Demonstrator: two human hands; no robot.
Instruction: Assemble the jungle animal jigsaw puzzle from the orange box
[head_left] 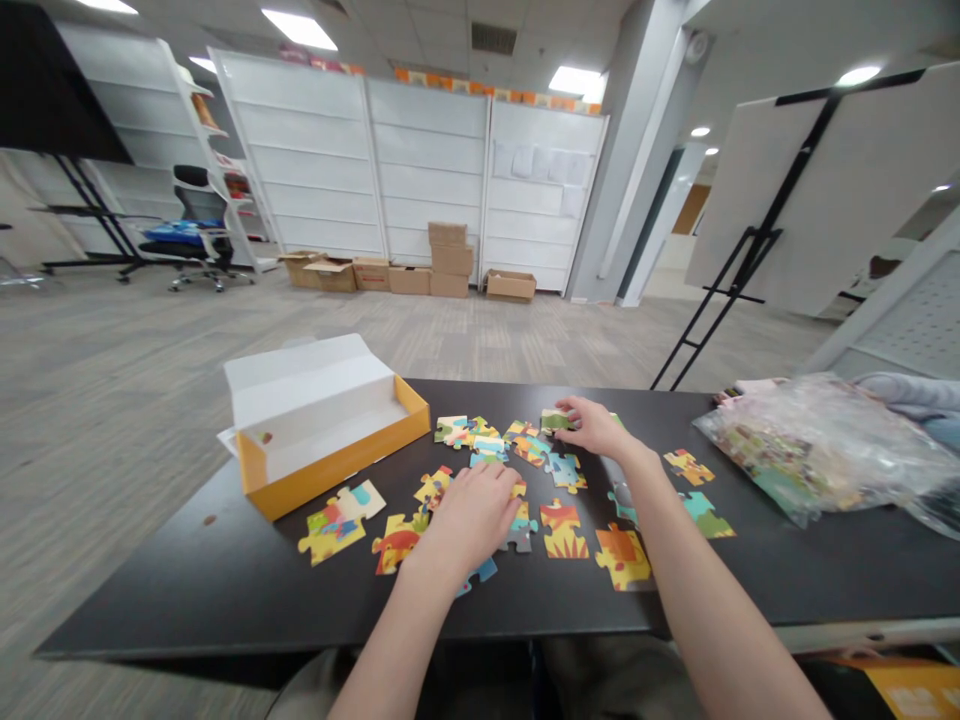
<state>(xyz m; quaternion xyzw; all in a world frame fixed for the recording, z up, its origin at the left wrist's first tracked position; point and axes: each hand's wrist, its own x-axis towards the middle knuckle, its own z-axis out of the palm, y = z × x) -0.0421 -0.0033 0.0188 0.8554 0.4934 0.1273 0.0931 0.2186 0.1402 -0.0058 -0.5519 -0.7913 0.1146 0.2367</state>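
Observation:
Loose jigsaw puzzle pieces with colourful cartoon prints lie spread over a black table [247, 590]. My left hand [476, 508] rests palm down over several of them, fingers stretched forward and partly covering what is beneath. At the far side of the spread, my right hand [596, 428] has its thumb and fingers closed on the edge of a green puzzle piece [554, 421]. Between the hands are a blue puzzle piece [566, 471] and a red and yellow puzzle piece [564, 530]. An orange puzzle piece [623, 557] lies beside my right forearm.
An open yellow box [337, 470] with a white lid stands on the left of the table. Clear plastic bags [832, 440] with printed contents lie on the right. Beyond the table are cardboard boxes [450, 262], an office chair [191, 225] and a board on a black stand [739, 270].

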